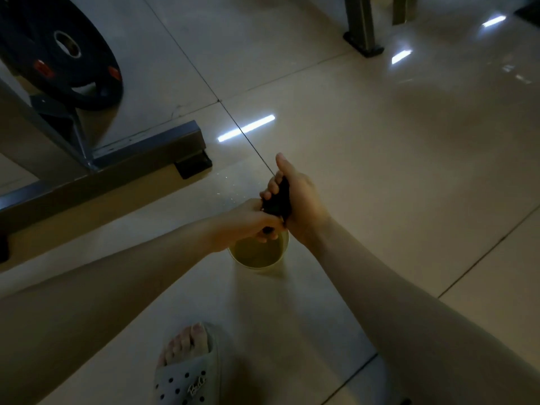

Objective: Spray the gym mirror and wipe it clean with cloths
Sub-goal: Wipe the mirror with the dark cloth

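Observation:
A dark cloth (pixel 277 200) is bunched between both hands, held above a small yellow bucket (pixel 258 254) of water on the tiled floor. My left hand (pixel 248 222) grips the cloth's lower end. My right hand (pixel 295 197) grips its upper part, thumb stretched forward. Most of the cloth is hidden inside the two fists. No mirror or spray bottle is in view.
A grey steel machine frame (pixel 122 159) with a black rubber foot lies to the left. A black weight plate (pixel 58 51) leans on it at the top left. Another machine leg (pixel 361 30) stands far back. My sandalled foot (pixel 187 366) is near the bottom edge.

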A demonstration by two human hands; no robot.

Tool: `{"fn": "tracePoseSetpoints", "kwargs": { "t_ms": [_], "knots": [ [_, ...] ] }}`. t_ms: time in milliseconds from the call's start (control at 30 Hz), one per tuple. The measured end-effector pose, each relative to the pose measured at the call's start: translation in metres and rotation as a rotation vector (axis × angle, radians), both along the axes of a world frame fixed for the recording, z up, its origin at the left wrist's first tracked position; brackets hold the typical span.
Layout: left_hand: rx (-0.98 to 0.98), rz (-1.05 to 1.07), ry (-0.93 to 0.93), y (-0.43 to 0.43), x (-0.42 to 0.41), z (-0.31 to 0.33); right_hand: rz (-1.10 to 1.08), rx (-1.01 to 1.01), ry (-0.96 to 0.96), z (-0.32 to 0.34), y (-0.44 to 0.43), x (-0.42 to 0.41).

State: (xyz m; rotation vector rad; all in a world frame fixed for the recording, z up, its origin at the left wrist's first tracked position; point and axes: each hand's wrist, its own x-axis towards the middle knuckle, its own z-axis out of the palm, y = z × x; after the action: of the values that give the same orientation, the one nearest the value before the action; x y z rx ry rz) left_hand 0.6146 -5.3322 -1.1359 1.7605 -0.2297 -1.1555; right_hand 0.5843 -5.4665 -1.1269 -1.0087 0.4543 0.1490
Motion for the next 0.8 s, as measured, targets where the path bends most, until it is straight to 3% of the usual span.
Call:
{"fn": "tracePoseSetpoints", "kwargs": {
  "t_ms": [167,300,400,467,800],
  "knots": [
    [0.034,0.021,-0.028,0.013,0.004,0.011,-0.109,-0.101,-0.019,0.001,-0.003,-0.022],
    [0.122,-0.070,-0.312,0.014,0.000,0.015,0.018,-0.427,0.043,0.020,-0.008,-0.041],
    [0.166,-0.109,-0.548,0.006,-0.004,0.035,-0.024,-0.706,0.141,0.041,-0.014,-0.057],
    [0.128,-0.160,-0.602,-0.006,-0.006,0.056,-0.076,-0.801,0.172,0.058,-0.021,-0.072],
    [-0.298,-0.499,-0.343,-0.101,-0.080,0.178,-0.548,-0.968,0.217,0.194,-0.071,-0.214]
  ]
}}
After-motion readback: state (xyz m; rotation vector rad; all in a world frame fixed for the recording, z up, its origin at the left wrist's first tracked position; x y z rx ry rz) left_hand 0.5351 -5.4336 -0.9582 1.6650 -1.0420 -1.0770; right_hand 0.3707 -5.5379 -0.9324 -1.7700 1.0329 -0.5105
